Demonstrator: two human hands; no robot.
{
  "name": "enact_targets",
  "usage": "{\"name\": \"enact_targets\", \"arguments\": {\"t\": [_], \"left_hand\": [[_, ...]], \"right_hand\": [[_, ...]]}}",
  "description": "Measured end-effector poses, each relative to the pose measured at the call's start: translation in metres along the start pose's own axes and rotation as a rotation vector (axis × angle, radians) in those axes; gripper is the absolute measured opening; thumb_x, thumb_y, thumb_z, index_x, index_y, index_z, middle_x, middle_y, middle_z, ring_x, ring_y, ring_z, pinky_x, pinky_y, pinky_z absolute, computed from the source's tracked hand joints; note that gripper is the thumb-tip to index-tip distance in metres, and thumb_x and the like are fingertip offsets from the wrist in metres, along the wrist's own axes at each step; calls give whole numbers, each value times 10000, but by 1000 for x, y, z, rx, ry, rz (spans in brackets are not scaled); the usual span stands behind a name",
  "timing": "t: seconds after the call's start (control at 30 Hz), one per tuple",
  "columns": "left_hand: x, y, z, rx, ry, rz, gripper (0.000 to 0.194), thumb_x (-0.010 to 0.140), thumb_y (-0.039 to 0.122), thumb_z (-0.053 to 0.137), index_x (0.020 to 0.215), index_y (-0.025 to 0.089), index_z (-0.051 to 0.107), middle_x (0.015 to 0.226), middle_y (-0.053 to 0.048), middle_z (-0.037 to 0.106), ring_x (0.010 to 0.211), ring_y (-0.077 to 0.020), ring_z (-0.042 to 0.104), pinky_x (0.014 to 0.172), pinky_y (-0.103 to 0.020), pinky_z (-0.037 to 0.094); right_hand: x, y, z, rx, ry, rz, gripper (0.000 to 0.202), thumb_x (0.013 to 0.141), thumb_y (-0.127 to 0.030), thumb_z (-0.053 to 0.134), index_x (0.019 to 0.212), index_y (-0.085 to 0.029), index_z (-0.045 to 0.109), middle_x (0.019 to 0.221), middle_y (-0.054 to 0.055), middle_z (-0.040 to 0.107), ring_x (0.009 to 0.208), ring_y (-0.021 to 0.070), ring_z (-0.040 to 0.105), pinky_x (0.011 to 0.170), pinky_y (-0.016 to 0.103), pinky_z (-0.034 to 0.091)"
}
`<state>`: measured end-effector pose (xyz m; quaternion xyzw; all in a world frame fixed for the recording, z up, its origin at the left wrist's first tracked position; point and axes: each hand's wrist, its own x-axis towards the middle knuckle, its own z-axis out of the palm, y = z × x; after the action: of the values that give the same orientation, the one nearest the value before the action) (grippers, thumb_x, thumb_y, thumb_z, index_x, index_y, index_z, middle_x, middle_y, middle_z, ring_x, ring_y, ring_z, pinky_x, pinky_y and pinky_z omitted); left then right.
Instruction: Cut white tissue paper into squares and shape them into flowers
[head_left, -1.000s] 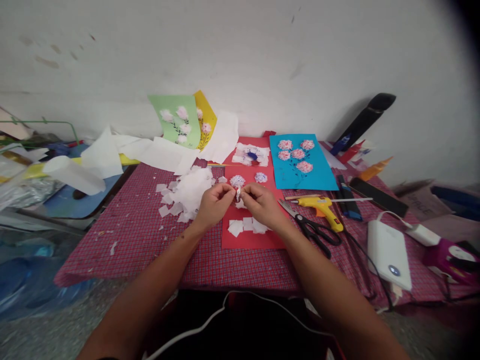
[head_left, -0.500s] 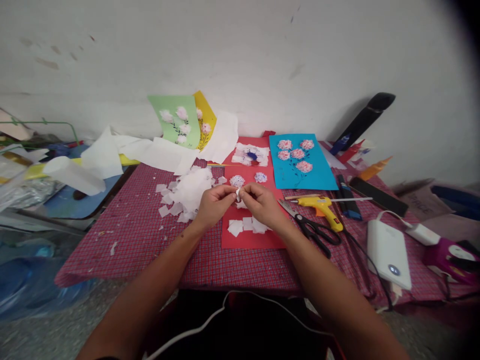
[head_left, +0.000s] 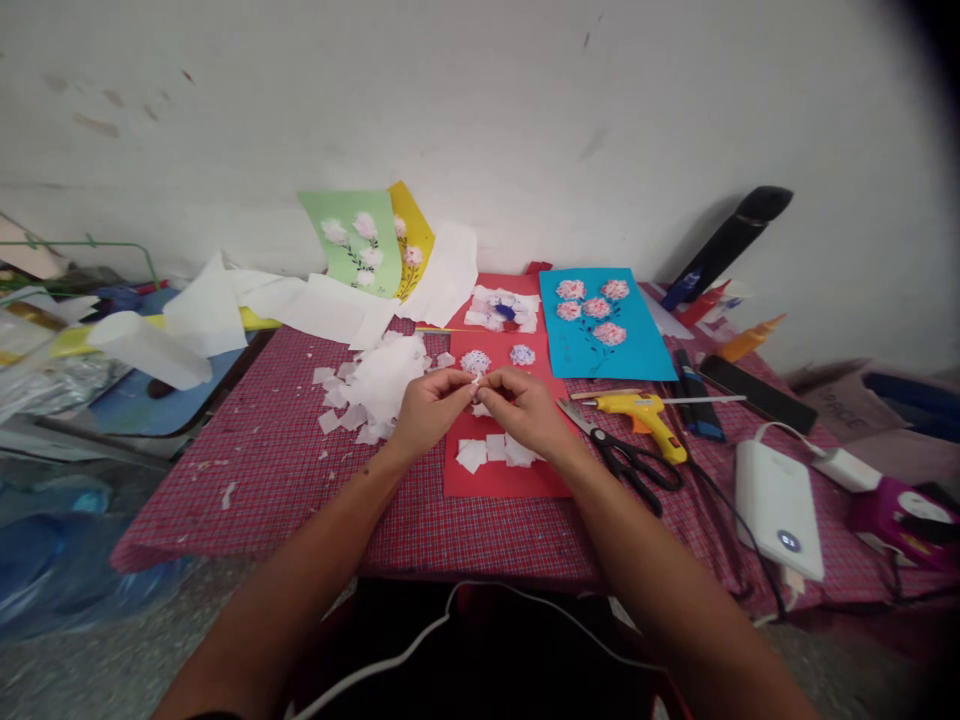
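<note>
Over the red sheet (head_left: pixel 510 484), my left hand (head_left: pixel 435 402) and my right hand (head_left: pixel 523 402) meet fingertip to fingertip, both pinching a small white paper piece (head_left: pixel 476 380). Just beyond the fingers sit two white paper balls with blue-purple specks, one on the left (head_left: pixel 475 361) and one on the right (head_left: pixel 522 354). Farther back on the sheet lies a stained white paper pad (head_left: pixel 501 310) with a dark blue patch. Flat white squares (head_left: pixel 495 447) rest below my hands. A heap of white paper pieces (head_left: pixel 386 380) is left of the sheet.
Right of the sheet are black scissors (head_left: pixel 634 465), a yellow glue gun (head_left: pixel 645 412), a blue card with paper flowers (head_left: pixel 562 345) and a white power bank (head_left: pixel 778 510). Behind the heap, a green card (head_left: pixel 356 215) leans near the wall. A white roll (head_left: pixel 146 350) lies left.
My fingertips have shifted slightly around the small white piece, and less of it shows between them. Both hands remain in nearly the same place.
</note>
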<state>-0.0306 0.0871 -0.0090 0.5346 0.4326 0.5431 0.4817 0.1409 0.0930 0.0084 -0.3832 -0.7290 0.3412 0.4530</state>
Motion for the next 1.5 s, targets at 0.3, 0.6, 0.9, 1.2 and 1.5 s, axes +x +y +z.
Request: {"name": "enact_targets", "arguments": {"t": [0.3,0.6,0.9,1.2,1.5], "left_hand": [[-1,-1,-3,109,-45,70,210,823,329,730,960,178,784,860,-43,765,784,-158,692,767,-292,563],[-1,2,-4,134,-23,68,223,822,328,733,979,183,796,870,-46,775,788,-168,700,754,-295,564],[-2,5,-2,70,-57,62,243,776,319,779,966,169,788,902,-61,781,821,-177,708,789,-311,566],[1,0,1,-35,65,-4,178,800,338,750,857,169,759,730,-12,717,642,-122,652,655,-260,550],[6,-1,0,-141,183,-40,225,784,352,746,904,165,715,724,4,691,579,-116,634,596,-256,543]], "right_hand": [[1,2,-2,-2,1,24,242,929,-280,597,702,-201,626,685,-9,622,646,139,554,615,274,410],[2,1,-4,-1,-13,44,236,928,-291,605,717,-200,661,691,-6,634,655,142,561,624,273,419],[2,1,-4,-8,1,46,241,914,-285,604,689,-202,626,665,-12,600,639,139,541,614,273,405],[1,1,0,26,40,69,203,903,-298,607,723,-204,612,678,-16,576,651,140,521,618,275,403],[2,1,-1,97,44,173,222,878,-301,606,683,-198,586,625,-30,516,605,129,464,575,270,364]]}}
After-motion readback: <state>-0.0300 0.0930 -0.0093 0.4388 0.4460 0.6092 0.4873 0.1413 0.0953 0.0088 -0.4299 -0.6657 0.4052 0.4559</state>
